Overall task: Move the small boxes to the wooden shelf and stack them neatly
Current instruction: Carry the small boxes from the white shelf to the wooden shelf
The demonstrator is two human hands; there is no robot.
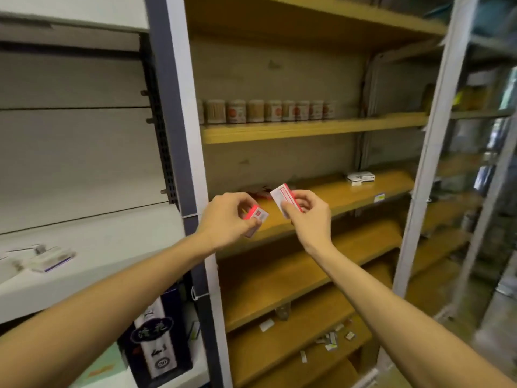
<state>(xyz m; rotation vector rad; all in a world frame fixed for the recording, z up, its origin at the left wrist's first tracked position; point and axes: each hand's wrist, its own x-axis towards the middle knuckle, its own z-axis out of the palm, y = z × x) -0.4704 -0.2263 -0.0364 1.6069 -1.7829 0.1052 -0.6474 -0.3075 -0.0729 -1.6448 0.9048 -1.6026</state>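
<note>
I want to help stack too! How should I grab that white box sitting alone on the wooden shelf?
Pinch the white box across its two long sides, reaching in from the open shelf front. It lies flat and low, with bare shelf around it, so fingers fit either side.

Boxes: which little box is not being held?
The white box, lying on the shelf at the right. The two red-and-white boxes are held: one in the left hand, one in the right hand.

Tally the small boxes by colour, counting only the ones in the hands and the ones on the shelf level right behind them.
Red-and-white boxes: 2, one in the left hand, one in the right hand
White boxes at the shelf's right end: blurred cluster, counted as 1
Total: 3
</note>
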